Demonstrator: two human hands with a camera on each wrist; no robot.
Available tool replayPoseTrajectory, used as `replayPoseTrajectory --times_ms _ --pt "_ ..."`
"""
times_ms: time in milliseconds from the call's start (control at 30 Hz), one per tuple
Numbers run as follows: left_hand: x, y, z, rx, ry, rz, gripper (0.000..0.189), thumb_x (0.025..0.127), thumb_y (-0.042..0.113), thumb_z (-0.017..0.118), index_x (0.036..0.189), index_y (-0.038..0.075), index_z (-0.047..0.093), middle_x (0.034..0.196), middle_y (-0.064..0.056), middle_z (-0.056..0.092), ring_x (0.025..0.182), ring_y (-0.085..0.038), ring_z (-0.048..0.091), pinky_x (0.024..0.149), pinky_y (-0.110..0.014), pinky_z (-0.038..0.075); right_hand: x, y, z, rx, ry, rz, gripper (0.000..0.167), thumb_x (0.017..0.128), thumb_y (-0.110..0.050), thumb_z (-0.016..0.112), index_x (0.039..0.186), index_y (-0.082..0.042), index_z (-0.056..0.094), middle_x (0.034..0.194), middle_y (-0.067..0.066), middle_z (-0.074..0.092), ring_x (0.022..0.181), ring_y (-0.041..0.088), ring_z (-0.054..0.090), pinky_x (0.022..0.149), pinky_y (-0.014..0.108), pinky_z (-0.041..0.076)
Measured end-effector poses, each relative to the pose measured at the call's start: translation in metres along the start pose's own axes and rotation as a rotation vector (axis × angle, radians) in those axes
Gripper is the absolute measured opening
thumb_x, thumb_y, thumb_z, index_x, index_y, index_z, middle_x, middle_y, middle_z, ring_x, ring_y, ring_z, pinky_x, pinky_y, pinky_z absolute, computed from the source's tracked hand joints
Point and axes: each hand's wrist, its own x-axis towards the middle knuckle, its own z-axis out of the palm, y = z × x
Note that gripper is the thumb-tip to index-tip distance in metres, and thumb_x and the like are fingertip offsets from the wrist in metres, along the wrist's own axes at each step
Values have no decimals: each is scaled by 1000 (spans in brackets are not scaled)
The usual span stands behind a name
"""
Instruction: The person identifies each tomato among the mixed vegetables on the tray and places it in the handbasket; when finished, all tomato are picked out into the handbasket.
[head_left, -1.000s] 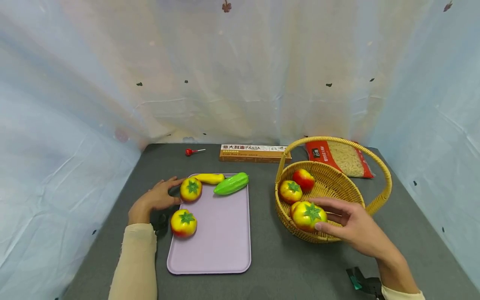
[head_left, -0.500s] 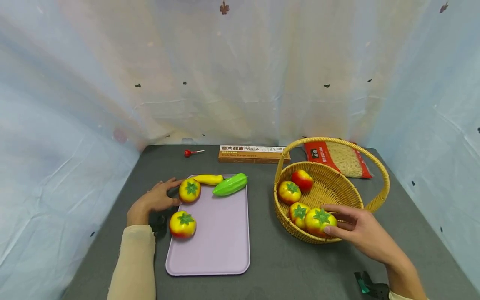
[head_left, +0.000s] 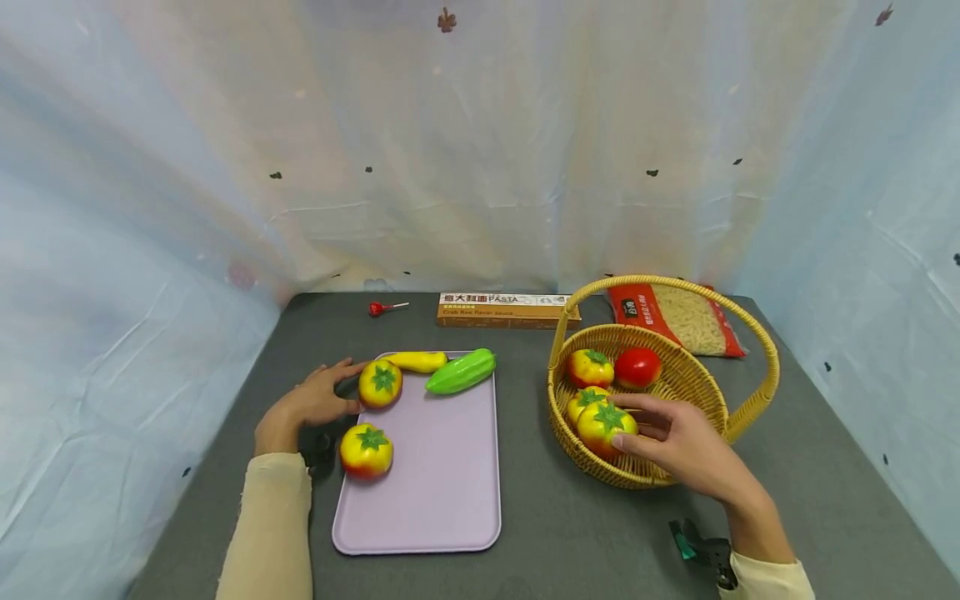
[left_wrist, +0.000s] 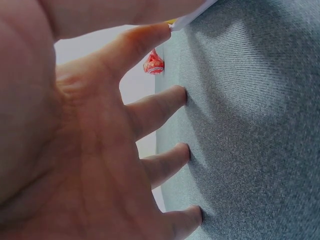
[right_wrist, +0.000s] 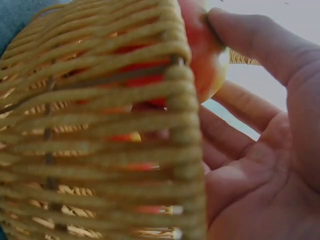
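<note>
In the head view my right hand point(head_left: 678, 437) grips a yellow-and-red toy tomato point(head_left: 606, 428) with a green star-shaped top, inside the near left part of the wicker basket point(head_left: 693, 392). The right wrist view has thumb and fingers around the tomato point(right_wrist: 202, 55), behind the basket wall point(right_wrist: 100, 125). Several other tomatoes lie in the basket, one a redder tomato point(head_left: 637, 367). My left hand point(head_left: 318, 398) is spread at the lilac tray's left edge, beside a tomato point(head_left: 380, 384); its fingertips rest on the grey table point(left_wrist: 250, 125) in the left wrist view.
The tray point(head_left: 427, 500) also bears a second tomato point(head_left: 366, 451), a yellow pepper-like piece point(head_left: 416, 361) and a green ridged vegetable point(head_left: 461, 372). A lollipop point(head_left: 382, 308), a pasta box point(head_left: 502, 311) and a red pasta bag point(head_left: 682, 317) lie behind. The basket's handle point(head_left: 667, 281) arches high.
My right hand has shifted the held tomato right, then back left and away from me. Other tomatoes in the basket have moved, the redder one to the right. My left hand stays put.
</note>
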Motion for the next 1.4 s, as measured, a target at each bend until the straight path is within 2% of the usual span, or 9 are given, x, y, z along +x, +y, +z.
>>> replayPoseTrajectory --times_ms 200,367,467,567,733,867,967,1200,1400 --pt "-2 1 0 -8 -4 -23 81 96 23 75 170 14 42 179 -28 21 163 -63 6 121 -90 5 6 -1 5 -142 1 8 49 96 -35 86 138 -12 75 135 11 77 115 25 79 96 39 67" --pt "-2 2 1 -6 -5 -30 81 96 24 75 170 15 42 180 -28 20 163 -63 6 121 -90 5 4 -1 5 -197 19 7 54 96 -37 86 141 -11 74 140 11 76 121 32 78 101 54 63" --pt "-1 1 1 -2 -2 -26 81 96 25 75 170 15 41 180 -28 20 163 -62 6 122 -89 5 2 -5 4 -226 64 -20 54 96 -38 86 142 -12 74 141 11 75 121 35 77 102 57 62" --pt "0 1 0 0 0 -19 82 97 24 76 170 15 41 180 -28 21 164 -62 6 122 -89 6 1 -11 4 -225 90 -52 54 96 -38 86 143 -14 74 141 7 76 122 33 77 103 53 63" --pt "-1 1 0 -4 0 -21 81 97 23 76 170 14 41 180 -28 20 164 -62 6 121 -90 6 8 -23 12 -115 72 -148 50 95 -31 87 142 -16 75 139 2 77 125 28 76 106 28 60" --pt "-1 2 0 -8 -3 -22 81 96 23 76 169 14 42 180 -28 21 163 -62 6 121 -90 6 21 -37 25 -4 15 -237 52 94 -24 88 143 -18 73 142 -1 76 132 18 72 111 19 52" --pt "-2 3 -1 -8 -6 -20 81 96 24 76 169 14 42 179 -29 21 163 -63 6 121 -90 5 33 -49 40 81 -40 -271 56 93 -23 89 146 -20 72 145 -4 74 136 14 69 115 23 51" --pt "-2 2 -1 -11 -6 -32 80 97 24 75 170 14 42 180 -28 20 163 -62 5 121 -90 6 65 -76 89 254 -151 -305 56 92 -24 89 146 -21 72 145 -8 73 138 22 69 120 47 53" --pt "-3 2 -2 4 -1 -10 81 96 24 77 169 15 42 179 -29 22 163 -63 7 121 -90 8 92 -89 128 334 -241 -319 54 93 -23 89 144 -23 73 142 -5 75 134 16 71 117 38 55"
